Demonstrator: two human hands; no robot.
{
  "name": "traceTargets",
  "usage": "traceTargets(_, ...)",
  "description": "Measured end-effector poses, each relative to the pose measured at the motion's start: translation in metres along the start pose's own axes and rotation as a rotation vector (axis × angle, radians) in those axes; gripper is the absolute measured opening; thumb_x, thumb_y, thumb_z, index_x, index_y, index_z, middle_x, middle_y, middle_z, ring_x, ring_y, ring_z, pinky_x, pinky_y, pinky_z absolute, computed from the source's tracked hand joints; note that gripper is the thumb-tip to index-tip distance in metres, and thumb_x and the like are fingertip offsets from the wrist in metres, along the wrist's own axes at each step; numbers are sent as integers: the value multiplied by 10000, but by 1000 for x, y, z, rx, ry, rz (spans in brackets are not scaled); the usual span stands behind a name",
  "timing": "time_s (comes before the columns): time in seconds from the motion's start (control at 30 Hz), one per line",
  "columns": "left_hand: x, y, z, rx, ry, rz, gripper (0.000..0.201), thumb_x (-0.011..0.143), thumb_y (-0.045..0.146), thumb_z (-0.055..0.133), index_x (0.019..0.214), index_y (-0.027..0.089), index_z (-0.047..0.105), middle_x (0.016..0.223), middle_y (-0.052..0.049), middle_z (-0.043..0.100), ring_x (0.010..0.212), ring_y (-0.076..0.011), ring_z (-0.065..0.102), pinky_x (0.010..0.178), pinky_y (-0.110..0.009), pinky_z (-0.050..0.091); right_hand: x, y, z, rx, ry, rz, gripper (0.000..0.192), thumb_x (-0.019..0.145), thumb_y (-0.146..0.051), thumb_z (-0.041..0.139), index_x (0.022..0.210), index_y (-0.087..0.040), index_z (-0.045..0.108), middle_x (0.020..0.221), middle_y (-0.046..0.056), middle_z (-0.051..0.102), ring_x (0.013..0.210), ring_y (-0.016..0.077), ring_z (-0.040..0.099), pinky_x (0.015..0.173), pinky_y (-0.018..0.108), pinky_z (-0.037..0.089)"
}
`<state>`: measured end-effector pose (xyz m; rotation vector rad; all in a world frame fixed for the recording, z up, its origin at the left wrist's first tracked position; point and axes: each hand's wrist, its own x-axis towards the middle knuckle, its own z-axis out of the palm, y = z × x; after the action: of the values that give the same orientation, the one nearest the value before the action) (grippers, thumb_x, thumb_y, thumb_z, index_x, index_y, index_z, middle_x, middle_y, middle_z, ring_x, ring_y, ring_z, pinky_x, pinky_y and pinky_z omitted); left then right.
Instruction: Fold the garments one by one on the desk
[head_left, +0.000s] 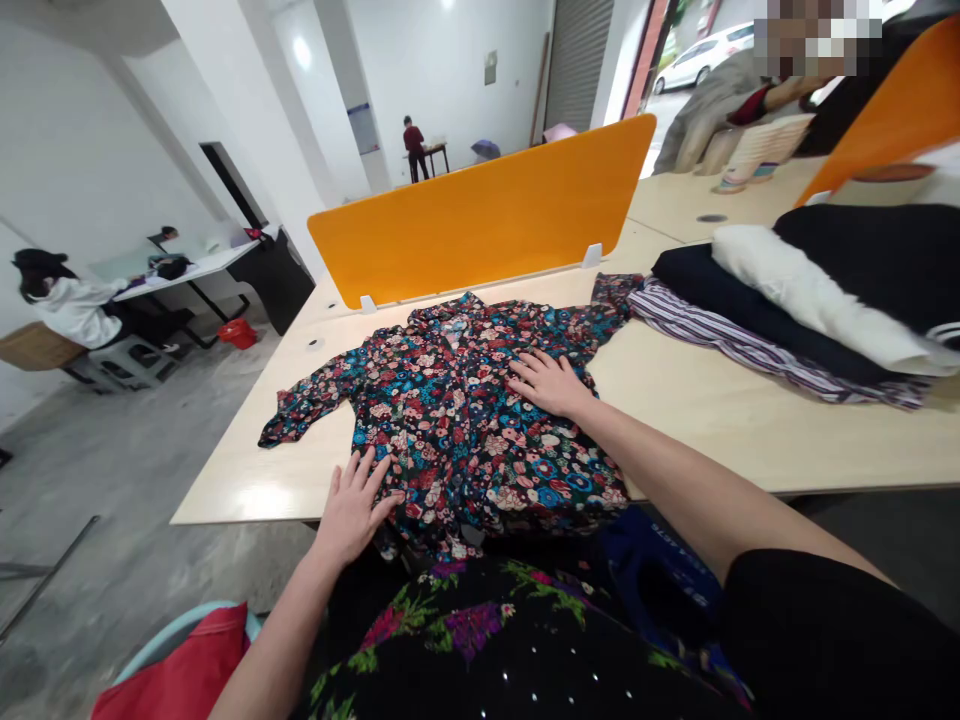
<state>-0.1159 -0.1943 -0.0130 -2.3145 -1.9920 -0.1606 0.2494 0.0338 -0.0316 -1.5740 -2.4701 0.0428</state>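
Note:
A dark floral shirt [450, 400] lies spread face up on the pale wooden table, its collar toward the orange divider and its hem hanging over the near edge. Flat on the shirt's right chest area rests my right hand [551, 383], fingers spread. My left hand [354, 505] touches the lower left side of the shirt near the table's edge, its fingers also apart. Neither hand grips the cloth. One sleeve stretches out to the left; the other reaches right, its end beside a striped garment.
An orange divider [480, 215] stands along the table's far side. Folded clothes [795, 310] are piled on the right, with paper cups [757, 150] behind them. A basin holding red cloth [187, 665] is at lower left. Other people are in the background and at upper right.

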Motion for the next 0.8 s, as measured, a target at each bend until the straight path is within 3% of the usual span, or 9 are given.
traceTargets(0.23,23,-37,5,65,-48,-108,588,947,467,375,1490,254,295,1544,-108,306,1430,-302,242,1110,-593,232,21,19,-5,55,-24,28,719,912,-645,202,1498,-237,289,1557,59,283,1421,294,229,1126,603,187)
traceTargets(0.4,20,-34,-5,14,-51,-111,673,932,527,375,1505,203,238,1541,-131,306,1426,-308,249,1109,-601,230,19,19,-12,124,44,12,662,929,-604,229,1497,-269,278,1560,57,277,1406,264,283,1128,574,214)
traceTargets(0.5,10,-17,-12,29,27,-60,706,918,560,390,1510,214,219,1550,-142,282,1416,-314,271,1099,-622,230,-5,7,-19,126,88,17,696,906,-656,257,1501,-295,261,1564,60,264,1408,291,276,1111,634,185)
traceTargets(0.6,-6,6,-14,76,89,151,714,892,574,453,1505,271,247,1566,-107,254,1442,-322,192,1128,-598,185,-50,-8,-23,75,67,-76,813,818,-755,365,1509,-347,233,1576,31,227,1435,341,187,1115,660,147)
traceTargets(0.7,-24,23,-15,73,3,373,715,845,587,537,1477,352,300,1559,-78,279,1434,-348,206,1117,-598,220,-98,-12,-22,89,-26,-188,837,782,-774,419,1503,-397,223,1574,-1,225,1450,329,136,1136,635,128)
traceTargets(0.8,-29,23,-26,4,-63,425,688,875,544,525,1485,339,281,1490,-75,414,1360,-290,385,1136,-555,234,-123,1,-25,182,-129,-295,825,769,-760,471,1478,-366,321,1554,14,282,1446,331,150,1141,630,99)
